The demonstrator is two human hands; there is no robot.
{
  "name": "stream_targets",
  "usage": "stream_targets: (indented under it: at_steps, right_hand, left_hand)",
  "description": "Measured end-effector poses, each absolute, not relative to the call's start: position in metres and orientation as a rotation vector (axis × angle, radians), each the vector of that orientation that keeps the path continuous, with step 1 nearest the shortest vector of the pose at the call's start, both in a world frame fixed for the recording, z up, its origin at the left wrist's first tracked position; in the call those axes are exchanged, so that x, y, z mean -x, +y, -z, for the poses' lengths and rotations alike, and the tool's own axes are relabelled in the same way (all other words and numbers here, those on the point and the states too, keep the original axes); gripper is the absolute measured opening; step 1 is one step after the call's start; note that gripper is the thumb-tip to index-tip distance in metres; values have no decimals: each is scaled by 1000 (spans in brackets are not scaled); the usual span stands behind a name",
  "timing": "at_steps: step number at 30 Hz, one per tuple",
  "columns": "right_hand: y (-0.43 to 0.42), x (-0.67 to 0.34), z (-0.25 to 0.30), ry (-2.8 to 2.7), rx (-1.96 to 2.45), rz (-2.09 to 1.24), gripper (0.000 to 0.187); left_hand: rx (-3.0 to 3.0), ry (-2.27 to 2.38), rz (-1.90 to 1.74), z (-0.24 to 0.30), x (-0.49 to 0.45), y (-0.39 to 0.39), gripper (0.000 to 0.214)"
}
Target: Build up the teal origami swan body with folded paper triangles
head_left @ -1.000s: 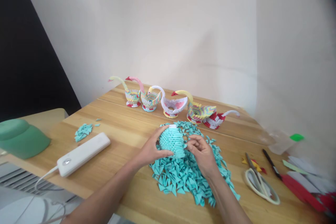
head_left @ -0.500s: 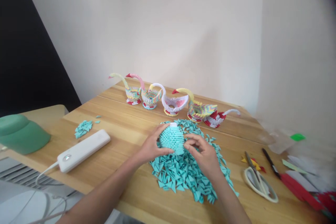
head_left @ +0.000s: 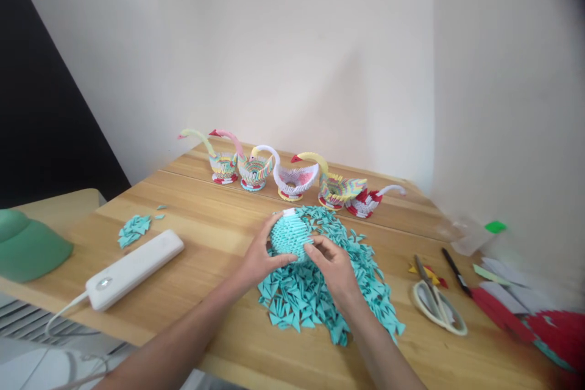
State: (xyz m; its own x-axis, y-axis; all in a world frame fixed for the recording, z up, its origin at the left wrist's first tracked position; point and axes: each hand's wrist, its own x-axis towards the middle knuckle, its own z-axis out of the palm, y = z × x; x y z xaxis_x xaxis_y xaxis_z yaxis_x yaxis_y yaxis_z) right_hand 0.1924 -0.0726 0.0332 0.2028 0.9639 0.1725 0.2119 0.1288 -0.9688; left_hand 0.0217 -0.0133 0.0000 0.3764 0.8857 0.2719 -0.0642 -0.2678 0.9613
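Note:
A rounded turquoise model of interlocked folded-paper pieces (head_left: 289, 236), with a small white patch at its top, is tilted in my left hand (head_left: 258, 259). The fingers wrap behind its left side and the thumb presses along its lower front. My right hand (head_left: 336, 265) is closed at the model's right edge, thumb and forefinger pinched against the outer pieces; whether a loose piece sits between them is hidden. Beneath both hands spreads a heap of loose turquoise folded-paper triangles (head_left: 315, 304).
Several finished paper swans (head_left: 295, 183) line the table's back. A white power bank (head_left: 134, 268) with a cable, a small turquoise pile (head_left: 134, 230) and a green cap-like object (head_left: 31, 250) are left. Scissors (head_left: 439, 304), a black pen (head_left: 456, 271) and red paper (head_left: 503, 314) lie right.
The right fingertips have moved in from just beside the model to press on its right edge. The model has turned slightly in my left hand, and the whole view has shifted a little.

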Motion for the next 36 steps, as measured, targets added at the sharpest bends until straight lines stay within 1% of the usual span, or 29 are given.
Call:
stream_targets:
  at_steps: [6,13,17,22,24,25,27,29,30,31,33,35,36]
  right_hand:
    - [-75,-187,-39,-1204,1312,-902,31]
    - [-72,-188,-37,-1346,1343,-755,28]
    - [-74,-200,-41,-1449,1344,-712,40]
    - [-70,-205,-37,-1633,1442,-519,51]
    - [-67,-202,-35,-1644,1479,-493,55]
    - [-66,-201,-35,-1638,1491,-497,53]
    - [-65,-199,-37,-1628,1503,-524,44]
    - [-64,-200,-41,-1634,1507,-553,34]
    - [-64,-201,-44,-1644,1510,-564,32]
    - [-63,-202,-48,-1654,1513,-575,32]
    - [-60,-203,-56,-1673,1501,-620,38]
    - [-56,-199,-65,-1689,1466,-687,43]
    - [-54,-195,-69,-1697,1454,-704,40]
  left_hand:
    - [-1535,712,-1155,8,-26,-13,92]
    - [-1421,705,-1152,4,-27,-13,92]
    - [-1238,647,-1201,-1,-26,-9,91]
    - [-1099,557,-1247,0,-24,-4,84]
    - [-1099,550,-1225,-1,-24,-5,84]
    - [-1110,544,-1212,-2,-24,-6,85]
    - [-1135,513,-1187,-3,-25,-7,90]
    - [-1156,479,-1178,-3,-25,-8,101]
    - [-1163,475,-1179,-2,-26,-9,107]
    - [-1166,481,-1179,-2,-26,-9,111]
    - [-1171,510,-1178,-2,-27,-10,115]
    - [-1188,538,-1171,-3,-27,-12,114]
    - [-1204,549,-1169,-4,-26,-12,112]
